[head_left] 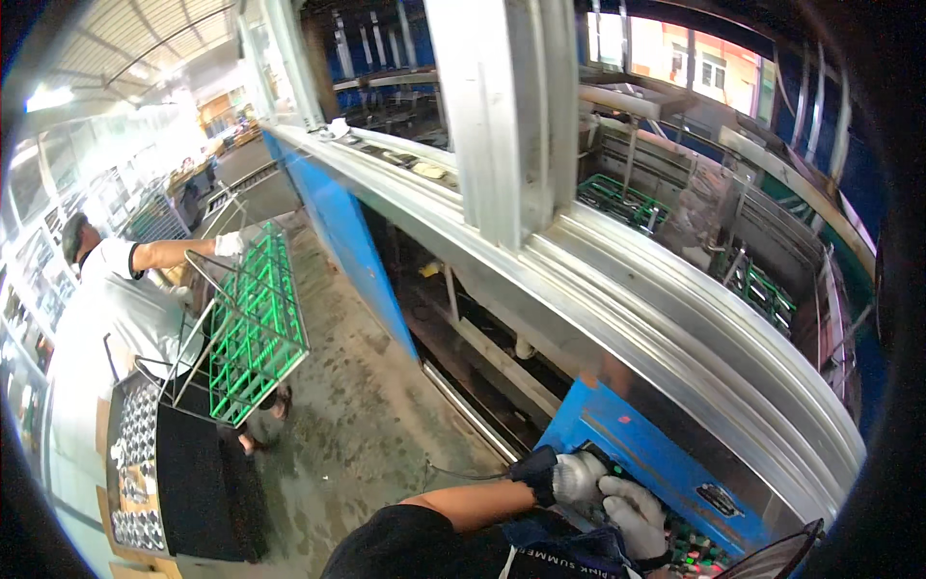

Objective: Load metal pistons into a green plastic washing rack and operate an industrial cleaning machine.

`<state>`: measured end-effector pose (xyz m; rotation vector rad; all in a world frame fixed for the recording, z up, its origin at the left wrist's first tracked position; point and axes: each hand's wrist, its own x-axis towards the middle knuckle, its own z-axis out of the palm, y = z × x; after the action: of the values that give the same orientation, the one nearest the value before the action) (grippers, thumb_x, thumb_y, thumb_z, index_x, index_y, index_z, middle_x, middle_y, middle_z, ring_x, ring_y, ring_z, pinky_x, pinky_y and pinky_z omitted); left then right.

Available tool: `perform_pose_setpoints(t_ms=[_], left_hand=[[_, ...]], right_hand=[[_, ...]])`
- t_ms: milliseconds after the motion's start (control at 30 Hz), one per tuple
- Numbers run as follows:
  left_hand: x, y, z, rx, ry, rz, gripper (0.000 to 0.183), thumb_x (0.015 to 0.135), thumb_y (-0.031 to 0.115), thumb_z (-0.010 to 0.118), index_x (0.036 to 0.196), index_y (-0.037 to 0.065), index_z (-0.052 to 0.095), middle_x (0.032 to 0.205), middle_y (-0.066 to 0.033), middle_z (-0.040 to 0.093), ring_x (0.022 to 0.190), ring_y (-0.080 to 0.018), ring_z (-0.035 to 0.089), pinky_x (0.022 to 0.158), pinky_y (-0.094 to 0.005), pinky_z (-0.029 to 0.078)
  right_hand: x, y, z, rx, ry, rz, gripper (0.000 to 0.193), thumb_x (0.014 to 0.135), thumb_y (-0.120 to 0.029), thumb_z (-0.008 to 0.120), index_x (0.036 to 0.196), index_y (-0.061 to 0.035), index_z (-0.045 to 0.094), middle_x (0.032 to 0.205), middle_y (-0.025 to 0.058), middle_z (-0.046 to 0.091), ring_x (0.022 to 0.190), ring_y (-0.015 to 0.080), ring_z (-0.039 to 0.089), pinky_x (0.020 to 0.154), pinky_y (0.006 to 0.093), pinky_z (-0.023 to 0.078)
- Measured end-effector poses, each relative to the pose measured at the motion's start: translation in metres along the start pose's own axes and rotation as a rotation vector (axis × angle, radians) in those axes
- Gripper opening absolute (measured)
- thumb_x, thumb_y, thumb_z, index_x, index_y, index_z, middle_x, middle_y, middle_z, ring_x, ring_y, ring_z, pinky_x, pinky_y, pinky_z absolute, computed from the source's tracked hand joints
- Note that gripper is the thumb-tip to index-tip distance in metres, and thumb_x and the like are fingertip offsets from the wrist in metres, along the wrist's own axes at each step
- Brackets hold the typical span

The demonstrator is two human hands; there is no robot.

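Note:
Both my hands wear white gloves and are close together beside a blue metal panel (646,454) at the lower right. My left hand (576,478), with a dark band at its wrist, has its fingers curled against a dark strip along the panel. My right hand (634,518) sits just nearer, its fingers bent inward. Whatever the gloves close around is hidden by them. Below the right glove lies a dark area with small green and reddish spots (702,552), too small to make out.
A metal window frame (502,125) and sill rise in front of me. Behind it, green racks (622,201) stand in a tank. At left, a person (135,289) in white gloves carries a green wire rack (256,333) beside a table of round parts (135,463). The concrete floor (357,386) looks wet.

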<state>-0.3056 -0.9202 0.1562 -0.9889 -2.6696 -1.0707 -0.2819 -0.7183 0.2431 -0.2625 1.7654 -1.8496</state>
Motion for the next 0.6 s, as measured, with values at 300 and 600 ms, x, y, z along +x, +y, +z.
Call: perform_pose_setpoints(t_ms=[300, 600], left_hand=[[0.003, -0.01, 0.006, -0.269, -0.104, -0.219, 0.041, 0.089, 0.026, 0.062, 0.124, 0.006, 0.06, 0.121, -0.0209, 0.063, 0.114, -0.0338, 0.059, 0.097, -0.0406, 0.047], [-0.003, -0.046, 0.051, -0.363, -0.103, -0.23, 0.035, 0.093, 0.028, 0.058, 0.122, 0.009, 0.063, 0.118, -0.0183, 0.066, 0.111, -0.0324, 0.062, 0.094, -0.04, 0.05]], right_hand=[[0.009, 0.018, -0.011, -0.183, -0.054, -0.154, 0.031, 0.084, -0.013, 0.073, 0.112, 0.0002, 0.071, 0.121, 0.0125, 0.065, 0.117, 0.0228, 0.058, 0.105, 0.0354, 0.041], [0.012, 0.025, -0.013, -0.274, -0.059, -0.21, 0.03, 0.086, -0.009, 0.072, 0.114, 0.001, 0.069, 0.119, 0.0129, 0.068, 0.114, 0.0198, 0.061, 0.103, 0.0339, 0.044]])
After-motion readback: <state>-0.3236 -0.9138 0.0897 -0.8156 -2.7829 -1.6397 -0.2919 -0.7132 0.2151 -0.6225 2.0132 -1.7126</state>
